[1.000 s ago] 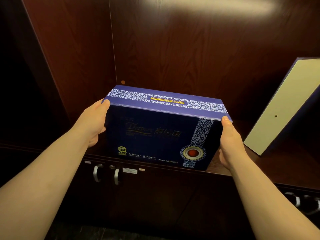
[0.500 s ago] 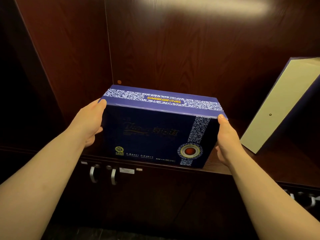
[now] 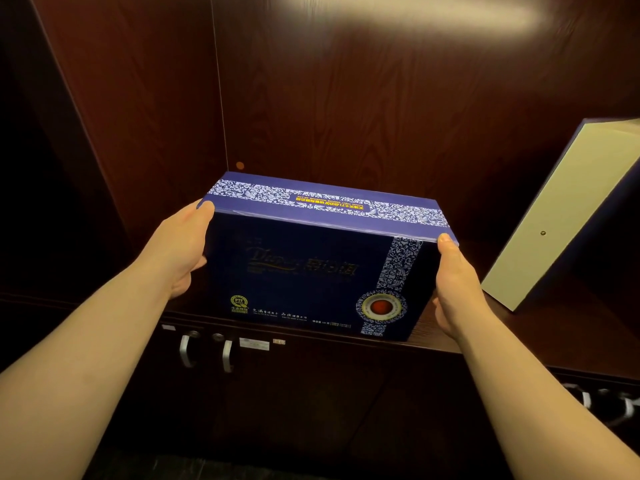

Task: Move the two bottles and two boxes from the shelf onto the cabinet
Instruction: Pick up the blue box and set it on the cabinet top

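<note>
A dark blue box (image 3: 311, 265) with white floral bands and a red round emblem stands upright near the front edge of the dark wooden cabinet top (image 3: 561, 327). My left hand (image 3: 180, 251) grips its left end and my right hand (image 3: 457, 289) grips its right end. Its lower edge looks level with the cabinet top; contact is unclear. A second box (image 3: 568, 216), cream-faced with blue sides, leans tilted at the right on the same surface. No bottles are in view.
Dark wood panels close the back and left of the recess. Below the cabinet top are doors with silver handles (image 3: 204, 351), and more handles (image 3: 606, 403) show at the lower right.
Both hands have carried the blue box slightly away from me and to the left, onto the cabinet's front edge. The leaning box has stayed put.
</note>
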Demonstrator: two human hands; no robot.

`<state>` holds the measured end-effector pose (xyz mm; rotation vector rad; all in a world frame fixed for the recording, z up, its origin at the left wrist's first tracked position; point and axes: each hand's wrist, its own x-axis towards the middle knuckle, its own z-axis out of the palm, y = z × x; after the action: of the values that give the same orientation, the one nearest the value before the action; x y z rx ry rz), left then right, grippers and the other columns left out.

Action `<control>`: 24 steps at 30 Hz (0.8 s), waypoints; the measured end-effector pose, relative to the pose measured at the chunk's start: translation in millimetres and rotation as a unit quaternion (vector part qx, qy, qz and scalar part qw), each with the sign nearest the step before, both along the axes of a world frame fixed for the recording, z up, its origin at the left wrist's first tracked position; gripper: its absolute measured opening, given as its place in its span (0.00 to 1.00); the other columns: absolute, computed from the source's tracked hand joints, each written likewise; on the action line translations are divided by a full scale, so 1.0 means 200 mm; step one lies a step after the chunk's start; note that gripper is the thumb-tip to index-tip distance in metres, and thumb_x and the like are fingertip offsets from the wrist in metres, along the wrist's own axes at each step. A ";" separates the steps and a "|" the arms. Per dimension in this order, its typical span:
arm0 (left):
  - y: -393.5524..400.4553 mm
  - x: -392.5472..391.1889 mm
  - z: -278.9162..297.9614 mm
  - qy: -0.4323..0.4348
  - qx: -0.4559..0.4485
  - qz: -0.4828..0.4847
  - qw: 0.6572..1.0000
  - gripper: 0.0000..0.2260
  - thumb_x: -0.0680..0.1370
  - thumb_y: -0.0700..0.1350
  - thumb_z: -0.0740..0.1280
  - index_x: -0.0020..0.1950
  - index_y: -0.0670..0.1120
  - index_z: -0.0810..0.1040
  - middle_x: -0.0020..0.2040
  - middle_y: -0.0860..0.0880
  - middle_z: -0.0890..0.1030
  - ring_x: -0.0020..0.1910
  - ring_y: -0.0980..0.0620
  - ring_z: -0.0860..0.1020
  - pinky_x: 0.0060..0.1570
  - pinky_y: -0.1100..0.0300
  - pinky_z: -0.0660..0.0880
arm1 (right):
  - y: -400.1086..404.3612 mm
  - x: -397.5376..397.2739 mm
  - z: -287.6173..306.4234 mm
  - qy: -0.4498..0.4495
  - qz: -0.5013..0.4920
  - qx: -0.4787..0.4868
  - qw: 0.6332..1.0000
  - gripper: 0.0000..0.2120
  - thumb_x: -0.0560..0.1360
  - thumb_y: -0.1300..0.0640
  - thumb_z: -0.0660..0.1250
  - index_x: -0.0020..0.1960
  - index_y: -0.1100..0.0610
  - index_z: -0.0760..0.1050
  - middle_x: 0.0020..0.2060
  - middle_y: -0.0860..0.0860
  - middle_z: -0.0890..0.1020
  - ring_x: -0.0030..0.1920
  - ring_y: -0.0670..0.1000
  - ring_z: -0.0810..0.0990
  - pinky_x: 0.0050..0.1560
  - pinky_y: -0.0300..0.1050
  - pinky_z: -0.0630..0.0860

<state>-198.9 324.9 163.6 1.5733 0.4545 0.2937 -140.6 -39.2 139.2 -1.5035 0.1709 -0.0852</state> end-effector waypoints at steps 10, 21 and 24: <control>-0.05 0.00 0.02 -0.016 0.038 0.043 0.998 0.18 0.80 0.55 0.60 0.70 0.60 0.71 0.68 0.52 0.76 0.64 0.48 0.74 0.58 0.47 0.68 | -0.01 -0.02 0.01 -0.018 0.017 0.016 1.000 0.22 0.74 0.35 0.62 0.64 0.43 0.75 0.62 0.50 0.83 0.60 0.51 0.82 0.63 0.55 0.76; -0.66 0.14 0.37 -0.215 0.367 -0.029 0.905 0.14 0.80 0.46 0.65 0.65 0.46 0.76 0.63 0.48 0.79 0.63 0.49 0.75 0.58 0.56 0.68 | -0.48 -0.16 0.09 -0.091 -0.149 -0.110 0.978 0.26 0.80 0.43 0.65 0.75 0.49 0.64 0.70 0.50 0.72 0.68 0.51 0.72 0.58 0.44 0.69; -0.98 0.27 0.44 -0.215 0.309 -0.111 0.920 0.11 0.80 0.47 0.66 0.62 0.51 0.76 0.58 0.54 0.80 0.59 0.52 0.77 0.55 0.54 0.72 | -0.68 -0.14 0.15 -0.108 -0.185 -0.122 0.969 0.24 0.80 0.45 0.66 0.73 0.47 0.65 0.69 0.49 0.73 0.66 0.50 0.74 0.59 0.43 0.71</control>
<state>-144.6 128.1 251.0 2.0791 -0.1883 0.6348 -169.1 -176.1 168.4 -1.6785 0.2704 -0.5853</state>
